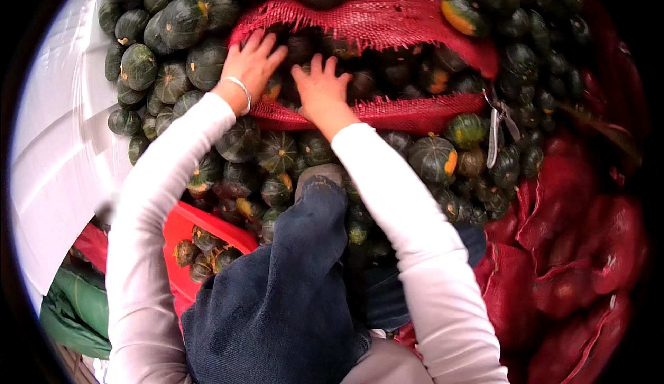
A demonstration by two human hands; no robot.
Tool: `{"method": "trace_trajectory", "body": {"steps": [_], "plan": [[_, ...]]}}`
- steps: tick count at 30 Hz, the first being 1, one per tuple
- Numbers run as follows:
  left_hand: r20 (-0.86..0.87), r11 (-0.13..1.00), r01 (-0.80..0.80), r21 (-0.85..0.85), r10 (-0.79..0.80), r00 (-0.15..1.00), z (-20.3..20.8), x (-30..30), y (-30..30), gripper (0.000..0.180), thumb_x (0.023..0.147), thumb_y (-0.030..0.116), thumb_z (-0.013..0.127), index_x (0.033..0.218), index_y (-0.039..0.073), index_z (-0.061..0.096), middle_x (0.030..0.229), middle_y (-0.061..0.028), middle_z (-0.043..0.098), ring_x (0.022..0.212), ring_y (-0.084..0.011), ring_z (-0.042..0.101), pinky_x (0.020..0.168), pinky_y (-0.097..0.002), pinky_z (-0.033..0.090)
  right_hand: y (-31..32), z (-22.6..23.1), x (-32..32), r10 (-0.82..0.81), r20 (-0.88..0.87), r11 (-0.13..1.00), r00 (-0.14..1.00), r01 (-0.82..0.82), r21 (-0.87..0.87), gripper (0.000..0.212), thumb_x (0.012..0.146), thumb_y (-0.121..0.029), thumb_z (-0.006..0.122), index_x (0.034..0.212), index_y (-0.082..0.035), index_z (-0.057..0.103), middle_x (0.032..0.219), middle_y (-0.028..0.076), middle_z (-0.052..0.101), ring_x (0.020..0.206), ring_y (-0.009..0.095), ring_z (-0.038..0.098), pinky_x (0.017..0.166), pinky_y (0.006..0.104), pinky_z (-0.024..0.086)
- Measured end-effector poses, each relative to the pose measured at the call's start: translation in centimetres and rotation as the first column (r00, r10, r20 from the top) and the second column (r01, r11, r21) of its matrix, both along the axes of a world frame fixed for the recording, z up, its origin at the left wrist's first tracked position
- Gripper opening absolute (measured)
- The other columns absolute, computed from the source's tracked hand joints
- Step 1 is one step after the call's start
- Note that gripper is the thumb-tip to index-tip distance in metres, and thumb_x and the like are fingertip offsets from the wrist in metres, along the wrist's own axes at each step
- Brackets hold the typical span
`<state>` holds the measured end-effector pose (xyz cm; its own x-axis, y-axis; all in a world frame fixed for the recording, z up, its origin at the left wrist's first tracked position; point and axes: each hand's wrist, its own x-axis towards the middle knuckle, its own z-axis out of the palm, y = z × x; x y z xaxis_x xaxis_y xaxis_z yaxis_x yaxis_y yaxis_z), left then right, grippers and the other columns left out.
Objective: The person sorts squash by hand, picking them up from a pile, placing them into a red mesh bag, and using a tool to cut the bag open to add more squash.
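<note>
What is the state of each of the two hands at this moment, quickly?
Left hand: open, at the left end of the red mesh sack's opening.
Right hand: open, over the opening, no grip visible.

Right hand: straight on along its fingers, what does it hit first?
Likely a dark squash in the red mesh sack's opening, close ahead of the right hand's fingertips. Depth is unclear, so the sack's upper edge could come first.
</note>
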<state>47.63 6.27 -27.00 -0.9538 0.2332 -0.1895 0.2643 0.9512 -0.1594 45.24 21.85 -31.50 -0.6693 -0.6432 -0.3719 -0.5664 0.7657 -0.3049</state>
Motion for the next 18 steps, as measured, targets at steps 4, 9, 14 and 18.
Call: {"method": "trace_trajectory", "body": {"steps": [4, 9, 14, 18], "plan": [[0.326, 0.986, -0.018, -0.168, 0.073, 0.943, 0.1, -4.0, 1.2, 0.05, 0.071, 0.012, 0.066, 0.119, 0.007, 0.053, 0.123, -0.0108, 0.051, 0.111, -0.0318, 0.05, 0.075, -0.0423, 0.052, 0.7, 0.0, -1.0, -0.151, 0.109, 0.988, 0.982, 0.148, 0.038, 0.072, 0.06, -0.025, 0.077, 0.126, -0.028, 0.047, 0.13, 0.015, 0.04, 0.121, 0.042, 0.036, 0.088, 0.0598, 0.042], [0.229, 0.903, -0.228, 0.364, 0.151, 0.962, 2.8, -4.2, -0.2, 0.062, 0.059, 0.014, 0.076, 0.115, 0.001, 0.053, 0.11, -0.016, 0.059, 0.098, -0.0349, 0.058, 0.078, -0.0398, 0.05, 10.6, -0.8, -3.2, 0.071, 0.97, 0.396, 0.231, 0.887, -0.24, 0.069, 0.069, -0.007, 0.07, 0.13, -0.012, 0.041, 0.116, 0.014, 0.054, 0.104, 0.028, 0.056, 0.09, 0.0453, 0.048], [0.72, -0.492, -0.608, 0.623, 0.055, 0.692, 4.3, 1.1, 5.0, 0.056, 0.079, 0.023, 0.064, 0.127, 0.001, 0.047, 0.119, -0.0135, 0.058, 0.109, -0.0257, 0.056, 0.096, -0.0373, 0.043, 16.5, 4.8, -1.4, 0.437, 0.899, -0.051, 0.033, 0.999, -0.011, 0.066, 0.073, -0.007, 0.068, 0.132, -0.01, 0.039, 0.12, 0.011, 0.052, 0.109, 0.026, 0.053, 0.092, 0.0434, 0.048], [0.649, -0.908, -0.409, -0.091, -0.366, 0.667, 1.7, 6.5, 6.8, 0.056, 0.088, 0.04, 0.044, 0.127, 0.0, 0.048, 0.128, -0.018, 0.053, 0.118, -0.0314, 0.051, 0.103, -0.0469, 0.037, 19.6, 8.4, 0.5, 0.344, 0.937, -0.09, 0.06, 0.995, -0.031, 0.062, 0.074, -0.009, 0.067, 0.13, -0.007, 0.041, 0.12, 0.011, 0.053, 0.11, 0.027, 0.054, 0.094, 0.0435, 0.047]]}}
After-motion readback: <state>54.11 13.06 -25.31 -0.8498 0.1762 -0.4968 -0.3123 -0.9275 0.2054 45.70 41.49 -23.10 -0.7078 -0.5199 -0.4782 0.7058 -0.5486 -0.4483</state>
